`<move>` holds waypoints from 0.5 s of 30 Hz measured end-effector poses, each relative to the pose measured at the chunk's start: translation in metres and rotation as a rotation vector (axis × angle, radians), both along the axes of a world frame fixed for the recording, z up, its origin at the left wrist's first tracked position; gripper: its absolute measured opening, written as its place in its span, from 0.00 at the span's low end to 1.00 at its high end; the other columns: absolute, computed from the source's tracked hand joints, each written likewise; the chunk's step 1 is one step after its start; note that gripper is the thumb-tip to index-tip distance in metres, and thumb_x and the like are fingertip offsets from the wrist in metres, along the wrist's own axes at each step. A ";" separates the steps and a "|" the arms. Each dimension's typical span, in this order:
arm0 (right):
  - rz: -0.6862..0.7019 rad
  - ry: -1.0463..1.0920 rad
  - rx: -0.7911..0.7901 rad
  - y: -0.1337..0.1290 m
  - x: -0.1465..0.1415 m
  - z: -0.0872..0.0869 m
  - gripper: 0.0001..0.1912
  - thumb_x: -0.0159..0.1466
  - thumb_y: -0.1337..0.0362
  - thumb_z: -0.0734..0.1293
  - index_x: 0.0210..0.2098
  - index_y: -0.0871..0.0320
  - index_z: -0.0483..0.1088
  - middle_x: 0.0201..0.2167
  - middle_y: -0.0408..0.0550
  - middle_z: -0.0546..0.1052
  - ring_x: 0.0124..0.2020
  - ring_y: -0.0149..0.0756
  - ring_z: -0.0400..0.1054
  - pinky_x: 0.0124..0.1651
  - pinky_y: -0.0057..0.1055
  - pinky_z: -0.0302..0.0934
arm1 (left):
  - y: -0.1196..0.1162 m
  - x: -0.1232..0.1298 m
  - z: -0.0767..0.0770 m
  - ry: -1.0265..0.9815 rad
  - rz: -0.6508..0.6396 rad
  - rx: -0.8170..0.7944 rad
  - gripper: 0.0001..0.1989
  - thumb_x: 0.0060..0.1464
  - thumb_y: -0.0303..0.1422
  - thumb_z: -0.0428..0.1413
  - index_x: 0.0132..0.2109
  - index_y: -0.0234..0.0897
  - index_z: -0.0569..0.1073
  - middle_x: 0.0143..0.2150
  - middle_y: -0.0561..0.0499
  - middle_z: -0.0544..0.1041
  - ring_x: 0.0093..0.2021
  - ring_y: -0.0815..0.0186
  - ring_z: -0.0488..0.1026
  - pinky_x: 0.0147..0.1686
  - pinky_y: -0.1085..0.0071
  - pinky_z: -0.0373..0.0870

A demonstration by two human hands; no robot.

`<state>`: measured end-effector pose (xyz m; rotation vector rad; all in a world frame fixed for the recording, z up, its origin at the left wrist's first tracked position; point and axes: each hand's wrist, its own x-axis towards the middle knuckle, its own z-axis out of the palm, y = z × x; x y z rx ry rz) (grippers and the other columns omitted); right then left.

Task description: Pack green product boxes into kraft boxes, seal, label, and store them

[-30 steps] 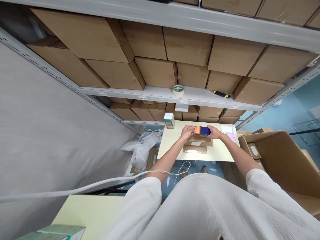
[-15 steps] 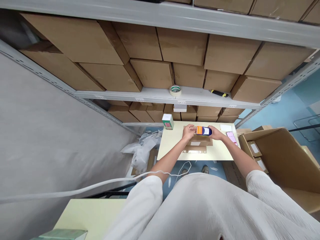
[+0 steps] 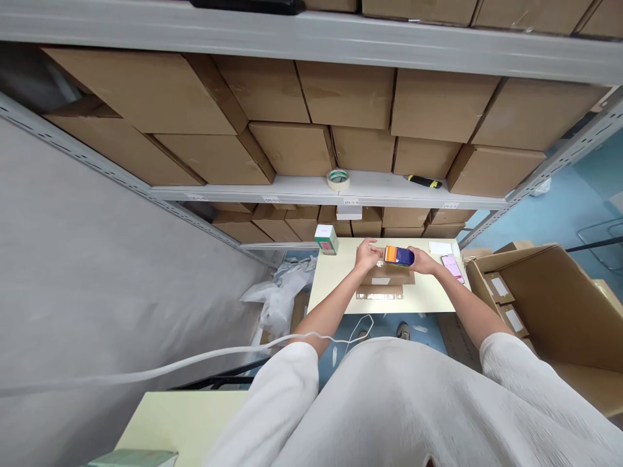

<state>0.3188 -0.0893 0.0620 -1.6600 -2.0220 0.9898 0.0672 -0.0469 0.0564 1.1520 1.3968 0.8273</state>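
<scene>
My right hand (image 3: 421, 261) grips the right end of a small orange and dark blue box (image 3: 400, 256), tilted above the table. Just left of its orange end is my left hand (image 3: 366, 254), fingers apart and partly curled; whether the fingertips touch the box I cannot make out. Under both hands a brown cardboard carton (image 3: 389, 277) lies on the pale yellow table (image 3: 333, 288), with shiny clear tape along its near flap. A white and green box (image 3: 326, 240) stands at the table's back left corner. Right of my right hand lies a phone with a pink screen (image 3: 452, 267).
Shelves of brown boxes (image 3: 287, 152) rise behind the table, with a tape roll (image 3: 338, 179) and a yellow-black cutter (image 3: 424, 181) on one ledge. A large open carton (image 3: 559, 311) stands at right. A white cable (image 3: 195, 357) crosses at left, near plastic bags (image 3: 277, 298).
The small orange and blue box has turned in my right hand: its white label showed before, and now a dark blue face does. The head view has shifted slightly.
</scene>
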 end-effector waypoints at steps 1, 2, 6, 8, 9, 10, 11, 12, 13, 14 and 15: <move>0.018 -0.015 0.001 0.001 0.000 0.002 0.21 0.53 0.61 0.75 0.44 0.55 0.68 0.42 0.49 0.80 0.39 0.42 0.73 0.42 0.33 0.66 | 0.002 -0.001 0.000 -0.009 0.008 -0.016 0.25 0.47 0.18 0.65 0.51 0.40 0.74 0.32 0.53 0.83 0.39 0.59 0.83 0.42 0.64 0.74; 0.039 -0.027 0.001 0.002 -0.001 0.004 0.22 0.53 0.61 0.76 0.45 0.55 0.69 0.42 0.50 0.80 0.39 0.42 0.74 0.42 0.33 0.66 | 0.003 -0.003 -0.001 -0.018 0.019 -0.032 0.26 0.46 0.18 0.65 0.52 0.40 0.73 0.32 0.53 0.83 0.39 0.59 0.83 0.43 0.64 0.74; 0.115 -0.051 -0.010 0.007 -0.005 0.016 0.22 0.54 0.62 0.76 0.46 0.55 0.70 0.44 0.50 0.81 0.40 0.42 0.74 0.42 0.32 0.66 | 0.007 -0.012 -0.004 -0.053 0.067 -0.049 0.28 0.44 0.18 0.65 0.51 0.41 0.71 0.33 0.54 0.83 0.38 0.60 0.83 0.42 0.65 0.75; 0.142 -0.074 -0.024 0.009 -0.008 0.020 0.20 0.54 0.62 0.76 0.44 0.54 0.69 0.42 0.50 0.80 0.39 0.41 0.74 0.40 0.32 0.65 | 0.008 -0.017 -0.006 -0.072 0.086 -0.042 0.27 0.44 0.17 0.65 0.50 0.41 0.69 0.33 0.54 0.82 0.37 0.62 0.82 0.40 0.67 0.74; 0.156 -0.090 -0.027 0.010 -0.009 0.022 0.20 0.55 0.61 0.76 0.43 0.54 0.68 0.41 0.49 0.80 0.38 0.41 0.73 0.38 0.31 0.64 | 0.008 -0.019 -0.007 -0.080 0.098 -0.039 0.27 0.44 0.17 0.65 0.50 0.41 0.69 0.32 0.55 0.81 0.36 0.62 0.81 0.40 0.68 0.74; 0.167 -0.111 -0.029 0.012 -0.011 0.024 0.19 0.55 0.61 0.76 0.42 0.54 0.68 0.40 0.49 0.79 0.37 0.41 0.73 0.37 0.31 0.63 | 0.009 -0.021 -0.008 -0.085 0.111 -0.037 0.28 0.44 0.17 0.65 0.50 0.41 0.68 0.32 0.56 0.81 0.35 0.63 0.81 0.39 0.68 0.74; 0.174 -0.134 -0.028 0.013 -0.012 0.025 0.19 0.55 0.60 0.76 0.42 0.53 0.67 0.39 0.48 0.79 0.36 0.41 0.72 0.36 0.31 0.63 | 0.009 -0.024 -0.009 -0.088 0.125 -0.034 0.28 0.43 0.17 0.64 0.50 0.42 0.67 0.31 0.56 0.80 0.34 0.63 0.81 0.39 0.69 0.73; 0.177 -0.159 -0.028 0.014 -0.013 0.025 0.19 0.55 0.60 0.76 0.42 0.53 0.67 0.39 0.48 0.79 0.36 0.41 0.72 0.36 0.31 0.62 | 0.010 -0.028 -0.010 -0.088 0.140 -0.029 0.29 0.43 0.17 0.64 0.50 0.42 0.67 0.31 0.57 0.79 0.34 0.64 0.80 0.39 0.69 0.73; 0.174 -0.186 -0.030 0.015 -0.013 0.025 0.19 0.55 0.60 0.76 0.42 0.53 0.68 0.39 0.49 0.79 0.36 0.41 0.72 0.36 0.31 0.61 | 0.012 -0.032 -0.012 -0.086 0.154 -0.022 0.29 0.43 0.17 0.64 0.51 0.42 0.66 0.31 0.58 0.79 0.33 0.64 0.80 0.39 0.69 0.73; 0.167 -0.216 -0.033 0.016 -0.014 0.025 0.20 0.55 0.60 0.76 0.43 0.53 0.68 0.40 0.49 0.79 0.36 0.42 0.72 0.36 0.31 0.61 | 0.013 -0.037 -0.014 -0.084 0.168 -0.013 0.29 0.43 0.17 0.63 0.51 0.43 0.66 0.31 0.59 0.79 0.33 0.64 0.80 0.39 0.69 0.73; 0.160 -0.249 -0.039 0.017 -0.014 0.025 0.20 0.55 0.60 0.77 0.44 0.53 0.68 0.41 0.50 0.80 0.37 0.43 0.72 0.36 0.32 0.61 | 0.015 -0.043 -0.016 -0.085 0.179 -0.001 0.29 0.43 0.17 0.63 0.51 0.43 0.65 0.30 0.59 0.78 0.33 0.64 0.80 0.39 0.69 0.73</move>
